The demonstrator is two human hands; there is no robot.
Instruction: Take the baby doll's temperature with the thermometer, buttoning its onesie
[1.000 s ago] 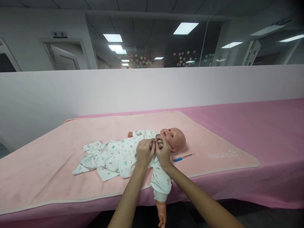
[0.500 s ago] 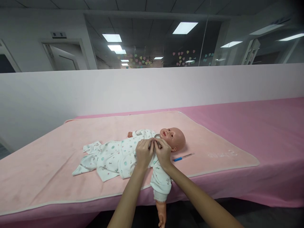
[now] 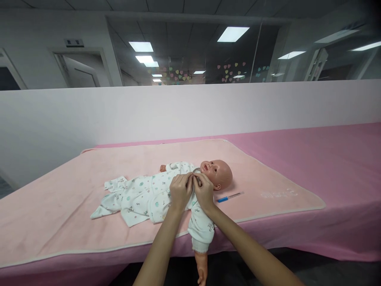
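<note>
A baby doll [image 3: 218, 174] lies on its back with its head to the right, dressed in a white patterned romper [image 3: 143, 194]. Just below its chin, my left hand [image 3: 181, 190] and my right hand [image 3: 204, 190] meet with fingertips pinched together at the romper's neckline. The fingers hide the exact spot they grip. One doll arm [image 3: 201, 266] hangs over the table's front edge in its sleeve; the other stretches out on the far side. The romper's legs lie flat at the left.
Beside the doll's head rests a thin blue-handled thermometer-like stick [image 3: 229, 198]. Under the doll spreads a peach blanket [image 3: 59, 222], on a table with a pink cloth [image 3: 342, 171]. A low white wall [image 3: 190, 111] runs along the back, with glass above it.
Almost nothing differs. Both hands stay pinched at the neckline, and the doll lies as before; the view has shifted very slightly.
</note>
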